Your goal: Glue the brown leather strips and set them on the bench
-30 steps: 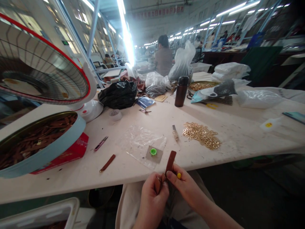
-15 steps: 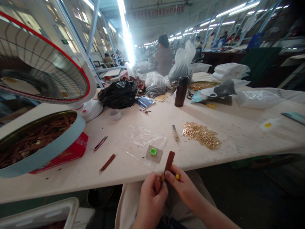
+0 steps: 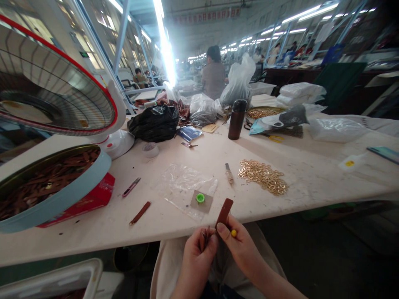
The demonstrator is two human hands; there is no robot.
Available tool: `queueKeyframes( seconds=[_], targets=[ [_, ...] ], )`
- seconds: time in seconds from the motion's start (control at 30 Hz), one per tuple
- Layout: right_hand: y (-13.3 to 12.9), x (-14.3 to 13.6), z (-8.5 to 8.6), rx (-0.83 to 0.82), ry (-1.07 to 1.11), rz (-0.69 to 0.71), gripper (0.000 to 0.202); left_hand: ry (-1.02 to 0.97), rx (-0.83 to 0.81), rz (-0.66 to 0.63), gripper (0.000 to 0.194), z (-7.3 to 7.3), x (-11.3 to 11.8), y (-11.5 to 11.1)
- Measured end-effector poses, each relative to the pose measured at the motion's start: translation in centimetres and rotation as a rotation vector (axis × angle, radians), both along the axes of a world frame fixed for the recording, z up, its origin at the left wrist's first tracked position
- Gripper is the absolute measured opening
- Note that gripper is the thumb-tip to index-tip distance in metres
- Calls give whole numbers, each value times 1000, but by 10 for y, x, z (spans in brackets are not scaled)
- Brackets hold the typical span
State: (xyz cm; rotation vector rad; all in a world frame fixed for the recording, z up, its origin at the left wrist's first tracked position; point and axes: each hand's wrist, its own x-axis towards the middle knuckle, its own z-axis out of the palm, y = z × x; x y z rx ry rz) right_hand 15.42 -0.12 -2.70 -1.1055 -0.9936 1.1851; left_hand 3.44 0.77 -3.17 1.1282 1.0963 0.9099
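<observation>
up and left of the dark bottle (image 3: 237,120), a glaring tube light (image 3: 168,62) washes the blurry background in bluish haze, while the bottle's soft shadow slants rightward over the dimmer tabletop (image 3: 193,166) and wide-angle distortion stretches the outer edges.

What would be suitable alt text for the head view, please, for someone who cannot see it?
The left hand grips small brown pieces and the right hand a brown strip, together at the near edge of a pale worktable. Gold-coloured rings, a green cup and a dark bottle sit beyond; at left are a fan and a round tray of strips.
</observation>
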Motion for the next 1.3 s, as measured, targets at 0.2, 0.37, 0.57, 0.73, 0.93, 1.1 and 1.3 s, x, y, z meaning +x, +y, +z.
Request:
queueKeyframes(
  seconds=[0.2, 0.37, 0.57, 0.73, 0.93, 1.1, 1.3],
  targets=[
    [1, -4, -7, -3, 35, -12, 37, -108, -6, -5, 32, -4, 2, 4],
    [0, -3, -7, 1, 22, 4, 34, -83, -35, 57, 37, -6, 2, 5],
    [3, 4, -8, 21, -24, 28, 31, 54, 41, 67, 37, -3, 1, 3],
    [5, 3, -9, 19, -16, 30, 30, 197, 144, 14, 29, -1, 2, 5],
    [3, 1, -4, -92, 150, -7, 35, 75, 54, 5, 27, 9, 6, 6],
    [3, 1, -1, -199, 363, 27, 32, -107, -206, 24, 31, 15, 10, 1],
    [4, 4, -2, -136, 317, 19, 28, -107, -301, 33, 37, 15, 11, 0]
  ],
)
